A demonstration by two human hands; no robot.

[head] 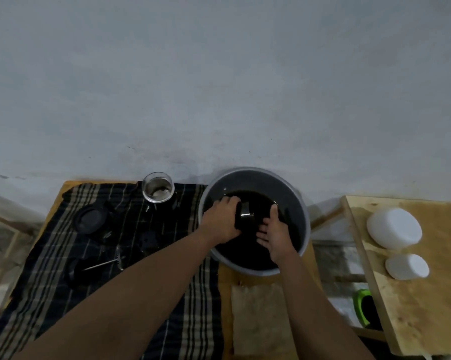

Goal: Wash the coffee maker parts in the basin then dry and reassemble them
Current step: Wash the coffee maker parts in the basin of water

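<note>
Both hands in the grey basin [294,196] right now, dark water in it. My left hand [223,220] has its fingers wrapped round a black coffee maker part [246,213] with a shiny band, holding it at the waterline. My right hand [276,235] is loose beside it, fingers spread; can't tell if it touches. The glass beaker [158,187], a round black lid [90,220] and the plunger rod [102,266] sit on the checked cloth [50,268], left of the basin.

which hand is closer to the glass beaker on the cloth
Left. The left hand, gripping a dark part in the basin, is just right of the glass beaker; the right hand lies farther right, fingers open.
</note>
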